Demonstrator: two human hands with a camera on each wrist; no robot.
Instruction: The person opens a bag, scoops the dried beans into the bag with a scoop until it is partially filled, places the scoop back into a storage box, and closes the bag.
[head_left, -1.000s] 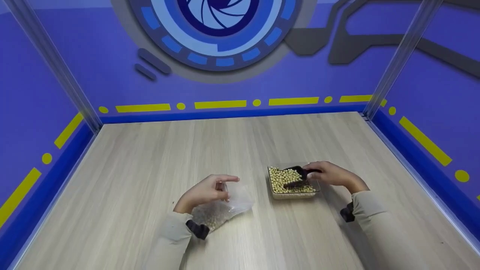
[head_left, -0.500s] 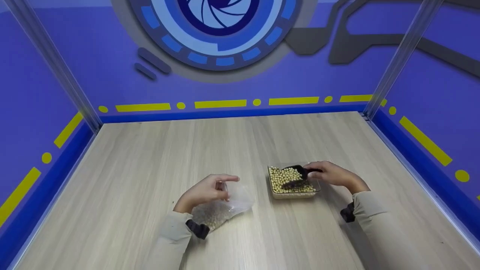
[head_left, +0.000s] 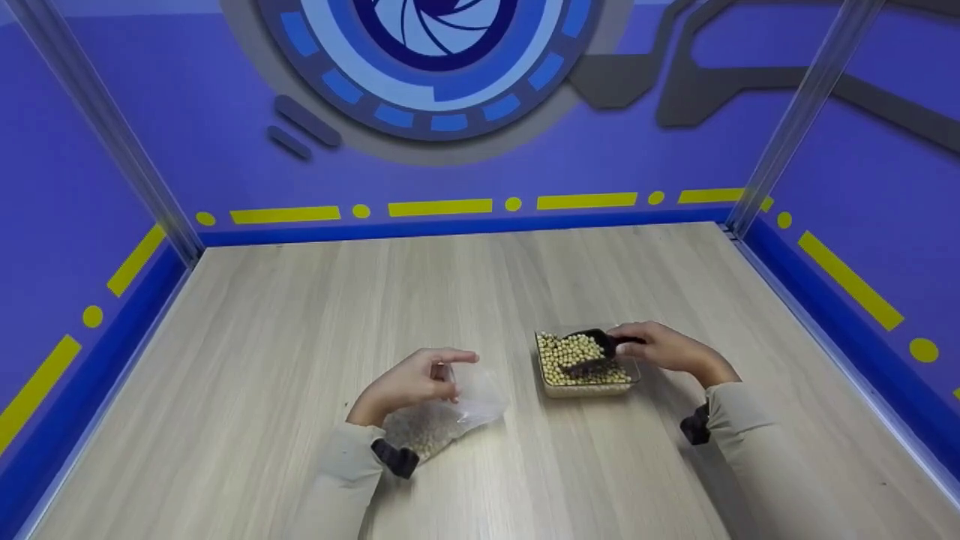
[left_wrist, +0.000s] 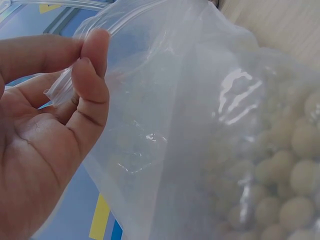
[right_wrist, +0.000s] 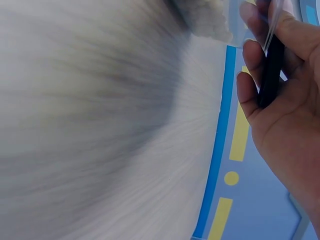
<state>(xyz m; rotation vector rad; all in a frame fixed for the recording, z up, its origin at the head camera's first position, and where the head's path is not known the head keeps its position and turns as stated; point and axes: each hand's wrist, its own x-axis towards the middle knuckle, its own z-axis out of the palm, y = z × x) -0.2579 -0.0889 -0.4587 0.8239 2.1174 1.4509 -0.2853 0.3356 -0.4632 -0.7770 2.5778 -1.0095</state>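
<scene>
My left hand (head_left: 409,386) pinches the zip edge of a clear plastic bag (head_left: 480,397) between thumb and fingers. In the left wrist view, pale round beans (left_wrist: 295,175) show through the lower part of this zip bag, away from the pinched edge. To its right, a clear rectangular container (head_left: 589,391) is filled with pale yellow soybeans (head_left: 555,367). My right hand (head_left: 664,347) grips the handle of a black scoop (head_left: 596,367) at the container's right side. The scoop's head lies among the soybeans and holds some. In the right wrist view, the black handle (right_wrist: 272,72) crosses the curled fingers.
A light wood-grain tabletop (head_left: 360,300) carries the bag and the container. Blue-purple printed walls (head_left: 480,176) with yellow markings enclose its back and sides. Black wrist cameras (head_left: 395,457) sit on both sleeves.
The scoop has shifted very slightly among the soybeans. Both hands and the zip bag stay in place.
</scene>
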